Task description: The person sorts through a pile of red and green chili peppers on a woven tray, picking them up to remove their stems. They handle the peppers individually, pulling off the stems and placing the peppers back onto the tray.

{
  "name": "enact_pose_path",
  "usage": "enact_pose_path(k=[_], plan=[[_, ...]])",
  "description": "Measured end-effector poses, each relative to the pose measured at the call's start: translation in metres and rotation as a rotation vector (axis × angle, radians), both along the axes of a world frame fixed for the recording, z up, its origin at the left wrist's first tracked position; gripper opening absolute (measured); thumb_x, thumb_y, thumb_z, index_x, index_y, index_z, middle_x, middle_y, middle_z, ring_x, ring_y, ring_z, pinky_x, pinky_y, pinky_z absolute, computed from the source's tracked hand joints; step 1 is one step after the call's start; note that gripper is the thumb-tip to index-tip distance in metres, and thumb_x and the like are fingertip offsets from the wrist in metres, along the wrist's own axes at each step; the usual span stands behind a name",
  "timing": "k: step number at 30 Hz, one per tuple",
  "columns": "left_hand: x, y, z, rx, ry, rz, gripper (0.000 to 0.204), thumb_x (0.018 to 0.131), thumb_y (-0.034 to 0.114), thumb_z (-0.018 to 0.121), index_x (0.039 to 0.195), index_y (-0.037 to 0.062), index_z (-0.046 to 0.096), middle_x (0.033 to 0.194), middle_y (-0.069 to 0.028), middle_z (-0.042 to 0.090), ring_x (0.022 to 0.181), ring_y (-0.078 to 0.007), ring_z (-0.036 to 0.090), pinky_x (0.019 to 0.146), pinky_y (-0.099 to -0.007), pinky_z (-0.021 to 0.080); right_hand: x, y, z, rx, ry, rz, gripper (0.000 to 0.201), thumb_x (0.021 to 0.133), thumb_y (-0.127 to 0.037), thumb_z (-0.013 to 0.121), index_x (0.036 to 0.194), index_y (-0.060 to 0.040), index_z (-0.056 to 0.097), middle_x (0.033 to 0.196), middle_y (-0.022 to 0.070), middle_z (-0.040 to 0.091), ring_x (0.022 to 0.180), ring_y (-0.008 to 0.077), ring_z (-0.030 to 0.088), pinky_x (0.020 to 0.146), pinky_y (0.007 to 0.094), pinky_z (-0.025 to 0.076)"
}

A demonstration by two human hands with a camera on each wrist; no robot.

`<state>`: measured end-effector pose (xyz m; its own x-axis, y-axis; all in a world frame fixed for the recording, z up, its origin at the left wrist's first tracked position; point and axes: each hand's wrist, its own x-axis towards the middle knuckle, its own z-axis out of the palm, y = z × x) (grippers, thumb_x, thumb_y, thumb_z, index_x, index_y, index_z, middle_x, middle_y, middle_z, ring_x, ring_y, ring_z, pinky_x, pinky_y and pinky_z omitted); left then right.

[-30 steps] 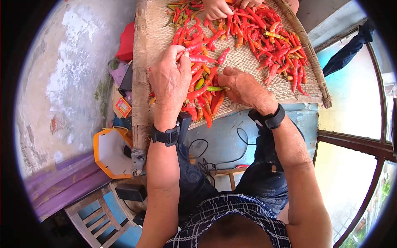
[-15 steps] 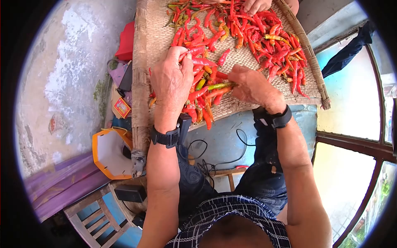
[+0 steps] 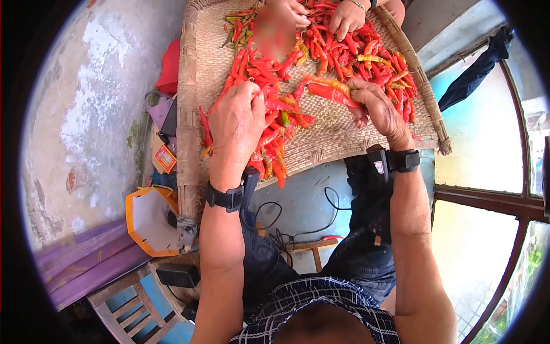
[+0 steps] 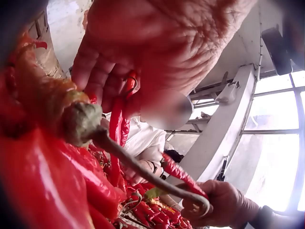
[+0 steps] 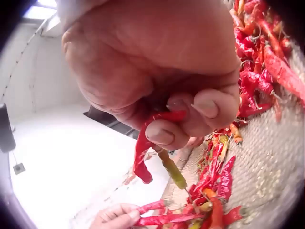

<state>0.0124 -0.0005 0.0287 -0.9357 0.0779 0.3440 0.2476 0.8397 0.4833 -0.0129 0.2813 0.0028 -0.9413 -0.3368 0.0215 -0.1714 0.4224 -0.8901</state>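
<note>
My right hand (image 3: 381, 109) holds a small bunch of chili peppers (image 3: 332, 93), red and orange, sticking out to the left over the woven tray (image 3: 321, 137). In the right wrist view its curled fingers grip a red chili (image 5: 141, 155) and a yellow-green chili (image 5: 172, 171). My left hand (image 3: 238, 117) is at the near-left pile of chilies (image 3: 269, 155). Seen from the left wrist, its fingers bend around long red chilies (image 4: 116, 138); the right wrist view shows a red chili (image 5: 152, 206) pinched in that hand.
Another person's hands (image 3: 348, 18) work at the tray's far side, beside a large heap of red chilies (image 3: 372, 54). A red box (image 3: 169, 66) and an orange-rimmed container (image 3: 152, 221) stand left of the tray. A black cable (image 3: 321, 229) lies below it.
My right hand has moved up and to the right, taking chilies away from the near pile. The left hand stays at the pile. The other person's hands have shifted.
</note>
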Motion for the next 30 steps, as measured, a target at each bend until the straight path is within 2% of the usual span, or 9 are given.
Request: enact_pose_path(k=[3, 4, 5, 8, 10, 15, 23, 27, 30], plan=[[0.002, 0.005, -0.003, -0.020, 0.143, -0.089, 0.033, 0.078, 0.013, 0.066, 0.108, 0.0056, 0.056, 0.106, -0.0163, 0.055, 0.098, -0.0329, 0.055, 0.082, -0.0421, 0.046, 0.016, -0.031, 0.032, -0.340, -0.206, -0.215, 0.022, 0.086, -0.020, 0.041, 0.088, -0.0021, 0.054, 0.065, 0.0022, 0.049, 0.052, 0.0096, 0.045, 0.049, 0.0207, 0.037], [0.003, 0.008, 0.000, 0.001, 0.105, -0.121, 0.056, 0.072, 0.012, 0.072, 0.123, 0.0070, 0.048, 0.119, -0.0170, 0.048, 0.111, -0.0349, 0.047, 0.092, -0.0435, 0.041, 0.009, -0.024, 0.035, -0.192, -0.254, 0.003, 0.022, 0.086, -0.022, 0.040, 0.081, -0.0034, 0.050, 0.061, -0.0007, 0.043, 0.052, 0.0086, 0.043, 0.048, 0.0213, 0.034], [0.002, 0.011, 0.003, 0.001, 0.108, -0.122, 0.056, 0.072, 0.012, 0.072, 0.123, 0.0070, 0.048, 0.119, -0.0170, 0.048, 0.111, -0.0349, 0.047, 0.092, -0.0435, 0.041, 0.007, -0.024, 0.030, -0.147, -0.176, 0.077, 0.022, 0.085, -0.023, 0.040, 0.079, -0.0041, 0.049, 0.061, -0.0007, 0.044, 0.052, 0.0084, 0.043, 0.048, 0.0213, 0.035], [0.004, 0.021, 0.009, 0.092, 0.153, -0.252, 0.080, 0.063, 0.009, 0.079, 0.133, 0.0104, 0.040, 0.119, -0.0165, 0.051, 0.111, -0.0345, 0.048, 0.095, -0.0432, 0.040, 0.016, -0.038, 0.021, -0.031, 0.138, 0.119, 0.023, 0.086, -0.024, 0.040, 0.080, -0.0039, 0.049, 0.060, -0.0007, 0.045, 0.053, 0.0088, 0.044, 0.049, 0.0221, 0.035], [0.005, 0.023, 0.005, 0.149, 0.079, -0.335, 0.079, 0.063, 0.008, 0.078, 0.133, 0.0111, 0.041, 0.116, -0.0160, 0.052, 0.109, -0.0339, 0.050, 0.094, -0.0423, 0.041, 0.020, -0.051, 0.033, -0.150, -0.197, 0.122, 0.024, 0.086, -0.025, 0.041, 0.078, -0.0040, 0.049, 0.060, -0.0010, 0.044, 0.053, 0.0090, 0.043, 0.049, 0.0234, 0.035], [0.006, 0.020, 0.003, 0.112, -0.088, -0.413, 0.043, 0.072, -0.002, 0.063, 0.113, 0.0056, 0.055, 0.102, -0.0172, 0.060, 0.091, -0.0351, 0.060, 0.079, -0.0401, 0.048, 0.018, -0.057, 0.028, -0.070, -0.095, 0.278, 0.028, 0.091, -0.027, 0.043, 0.084, -0.0035, 0.056, 0.060, -0.0028, 0.045, 0.053, 0.0069, 0.043, 0.048, 0.0224, 0.033], [0.006, 0.023, 0.004, 0.069, -0.001, -0.286, 0.037, 0.075, -0.005, 0.057, 0.110, 0.0058, 0.054, 0.091, -0.0189, 0.062, 0.082, -0.0382, 0.060, 0.069, -0.0433, 0.048, 0.013, -0.041, 0.029, -0.115, -0.270, 0.136, 0.036, 0.094, -0.036, 0.051, 0.081, -0.0040, 0.060, 0.060, -0.0019, 0.050, 0.054, 0.0062, 0.045, 0.049, 0.0237, 0.036], [0.006, 0.021, 0.009, 0.012, -0.155, -0.139, 0.040, 0.077, -0.003, 0.057, 0.115, 0.0077, 0.053, 0.090, -0.0204, 0.063, 0.081, -0.0391, 0.061, 0.069, -0.0450, 0.048, 0.007, -0.028, 0.019, -0.134, -0.137, -0.013, 0.030, 0.094, -0.032, 0.054, 0.082, -0.0051, 0.061, 0.066, -0.0008, 0.056, 0.054, 0.0056, 0.046, 0.051, 0.0210, 0.038], [0.005, 0.016, 0.004, 0.018, -0.067, -0.109, 0.038, 0.078, -0.002, 0.058, 0.114, 0.0082, 0.055, 0.093, -0.0200, 0.063, 0.083, -0.0382, 0.061, 0.070, -0.0439, 0.049, -0.009, -0.017, 0.012, -0.501, -0.081, -0.394, 0.031, 0.095, -0.034, 0.048, 0.092, -0.0049, 0.059, 0.068, 0.0015, 0.060, 0.055, 0.0058, 0.047, 0.051, 0.0193, 0.039]])
